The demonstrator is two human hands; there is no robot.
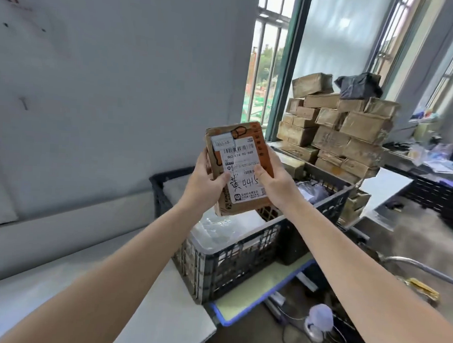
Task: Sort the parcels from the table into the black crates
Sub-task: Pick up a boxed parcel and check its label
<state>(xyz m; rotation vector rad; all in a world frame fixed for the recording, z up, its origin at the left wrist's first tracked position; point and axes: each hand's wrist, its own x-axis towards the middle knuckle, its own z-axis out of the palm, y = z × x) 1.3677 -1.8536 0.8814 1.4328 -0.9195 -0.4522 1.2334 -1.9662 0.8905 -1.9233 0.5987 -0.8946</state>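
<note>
A brown cardboard parcel [238,145] with a white shipping label is held upright in front of me, label facing me. My left hand [206,180] grips its left edge with the thumb on the label. My right hand [275,179] grips its right edge, thumb pressed on the label. Below the parcel stands a black crate [241,261] holding clear-wrapped parcels. A second black crate [334,198] beside it holds a grey bag. A third black crate [161,186] sits behind, at the wall.
A stack of several brown boxes [340,127] with a black bag [358,86] on top rises at the window behind the crates. The crates rest on a grey table [161,299] and a blue-edged board [261,288]. A white fan [320,318] lies on the floor.
</note>
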